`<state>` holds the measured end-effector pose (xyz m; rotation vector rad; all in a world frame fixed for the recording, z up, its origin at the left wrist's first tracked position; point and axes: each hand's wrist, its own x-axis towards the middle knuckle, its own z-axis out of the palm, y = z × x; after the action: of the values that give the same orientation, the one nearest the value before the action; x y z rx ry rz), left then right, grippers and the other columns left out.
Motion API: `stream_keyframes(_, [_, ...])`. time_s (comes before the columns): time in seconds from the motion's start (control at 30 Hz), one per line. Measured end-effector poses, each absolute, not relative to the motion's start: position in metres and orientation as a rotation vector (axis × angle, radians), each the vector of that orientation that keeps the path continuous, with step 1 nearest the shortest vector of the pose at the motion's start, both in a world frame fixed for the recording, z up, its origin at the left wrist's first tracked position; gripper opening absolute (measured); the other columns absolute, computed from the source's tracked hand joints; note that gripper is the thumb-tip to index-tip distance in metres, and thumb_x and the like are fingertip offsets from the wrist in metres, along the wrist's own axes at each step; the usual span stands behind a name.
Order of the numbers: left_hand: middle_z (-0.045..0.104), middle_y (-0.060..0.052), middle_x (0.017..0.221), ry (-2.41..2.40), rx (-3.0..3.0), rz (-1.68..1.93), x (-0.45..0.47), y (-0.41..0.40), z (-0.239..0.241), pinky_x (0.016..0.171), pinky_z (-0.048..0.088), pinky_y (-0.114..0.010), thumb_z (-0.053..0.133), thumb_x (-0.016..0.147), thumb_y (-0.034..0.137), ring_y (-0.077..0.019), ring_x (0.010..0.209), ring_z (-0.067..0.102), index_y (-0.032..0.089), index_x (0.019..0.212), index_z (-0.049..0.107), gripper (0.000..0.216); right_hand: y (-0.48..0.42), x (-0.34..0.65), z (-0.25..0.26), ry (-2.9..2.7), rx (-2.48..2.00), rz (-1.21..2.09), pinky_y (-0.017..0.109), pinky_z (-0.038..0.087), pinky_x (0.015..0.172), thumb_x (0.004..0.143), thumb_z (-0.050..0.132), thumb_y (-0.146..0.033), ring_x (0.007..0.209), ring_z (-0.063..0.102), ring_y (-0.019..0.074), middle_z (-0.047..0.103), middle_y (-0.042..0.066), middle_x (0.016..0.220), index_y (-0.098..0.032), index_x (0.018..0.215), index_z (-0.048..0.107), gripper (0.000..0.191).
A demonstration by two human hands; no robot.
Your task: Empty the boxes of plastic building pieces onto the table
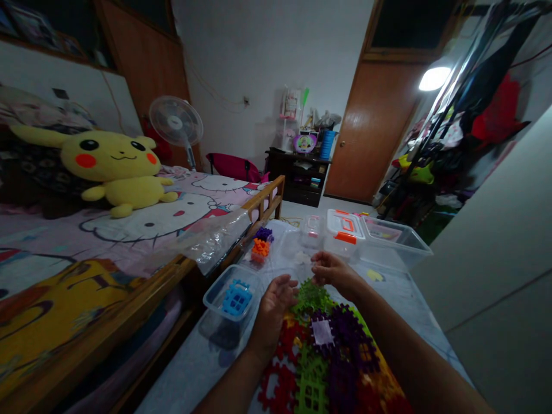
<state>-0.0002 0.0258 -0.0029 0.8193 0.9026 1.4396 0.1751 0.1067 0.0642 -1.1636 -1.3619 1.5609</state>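
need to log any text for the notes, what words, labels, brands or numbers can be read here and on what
No text can be read in this picture.
White patch on the purple pieces: blank or too blurred to tell.
Round purple item on the dark cabinet: print too small to read.
Bed cover: cartoon drawings only, no legible words.
Containers with orange latches: no readable label.

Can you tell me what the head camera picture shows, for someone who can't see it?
Two hands, the left hand and right hand, reach over a pile of colourful plastic blocks on a table, beside a small tub holding a blue block.
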Motion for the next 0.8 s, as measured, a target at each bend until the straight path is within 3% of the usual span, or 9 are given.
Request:
stream_keyframes(0.1, [0.071, -0.008, 0.096, 0.849, 0.628, 1.367, 0.0, 0.024, 0.004, 0.074, 0.055, -0.029, 0.071, 0.079, 0.045, -0.0184, 0.085, 0.07, 0.016, 0.105, 0.058, 0.041, 0.107, 0.179, 0.064, -1.522, -1.209, 1.55, 0.025, 0.047, 0.053, 0.066, 0.075, -0.041, 0.052, 0.058, 0.0112, 0.058, -0.003, 0.061, -0.017, 0.082, 0.06, 0.032])
stream_keyframes(0.17, [0.071, -0.007, 0.093, 0.842, 0.56, 1.321, -0.001, 0.022, 0.009, 0.066, 0.054, -0.025, 0.073, 0.076, 0.038, -0.017, 0.08, 0.071, 0.018, 0.112, 0.054, 0.046, 0.118, 0.181, 0.068, -1.515, -1.283, 1.407, 0.026, 0.048, 0.055, 0.074, 0.066, -0.045, 0.054, 0.058, 0.0119, 0.058, -0.001, 0.062, -0.016, 0.078, 0.06, 0.03])
stream_keyframes(0.3, [0.069, -0.006, 0.101, 0.91, 0.548, 1.296, 0.001, 0.019, 0.013, 0.049, 0.048, -0.02, 0.067, 0.075, 0.027, -0.0146, 0.068, 0.069, 0.025, 0.138, 0.026, 0.075, 0.15, 0.171, 0.084, -1.445, -1.376, 1.083, 0.023, 0.046, 0.056, 0.083, 0.055, -0.034, 0.065, 0.06, 0.0135, 0.059, 0.0, 0.069, -0.018, 0.082, 0.057, 0.016])
stream_keyframes(0.4, [0.064, -0.005, 0.106, 0.988, 0.622, 1.284, 0.004, 0.019, 0.011, 0.043, 0.046, -0.02, 0.063, 0.069, 0.02, -0.0124, 0.059, 0.066, 0.03, 0.143, 0.011, 0.091, 0.171, 0.141, 0.095, -1.511, -1.403, 0.967, 0.02, 0.044, 0.057, 0.084, 0.054, -0.022, 0.07, 0.06, 0.0125, 0.063, 0.0, 0.076, -0.02, 0.088, 0.06, 0.008])
stream_keyframes(0.57, [0.059, -0.006, 0.11, 0.976, 0.722, 1.194, 0.003, 0.022, 0.007, 0.043, 0.043, -0.018, 0.06, 0.065, 0.022, -0.0095, 0.06, 0.063, 0.024, 0.13, 0.034, 0.07, 0.185, 0.071, 0.083, -1.725, -1.553, 1.161, 0.027, 0.049, 0.054, 0.081, 0.064, -0.015, 0.057, 0.062, 0.0159, 0.065, 0.003, 0.067, -0.012, 0.085, 0.064, 0.005])
stream_keyframes(0.7, [0.059, -0.005, 0.111, 0.954, 0.697, 1.197, 0.003, 0.022, 0.007, 0.046, 0.042, -0.018, 0.061, 0.065, 0.021, -0.0105, 0.065, 0.065, 0.025, 0.125, 0.039, 0.064, 0.19, 0.037, 0.059, -1.817, -1.653, 1.222, 0.041, 0.056, 0.079, 0.092, 0.062, -0.032, 0.094, 0.065, 0.0215, 0.064, 0.01, 0.114, -0.014, 0.118, 0.059, 0.032])
stream_keyframes(0.8, [0.061, -0.005, 0.113, 0.914, 0.682, 1.187, 0.003, 0.022, 0.008, 0.052, 0.047, -0.022, 0.062, 0.064, 0.022, -0.0141, 0.07, 0.068, 0.025, 0.124, 0.04, 0.064, 0.193, 0.027, 0.047, -1.884, -1.6, 1.068, 0.043, 0.054, 0.088, 0.093, 0.06, -0.036, 0.105, 0.061, 0.0224, 0.059, 0.009, 0.126, -0.018, 0.124, 0.057, 0.036])
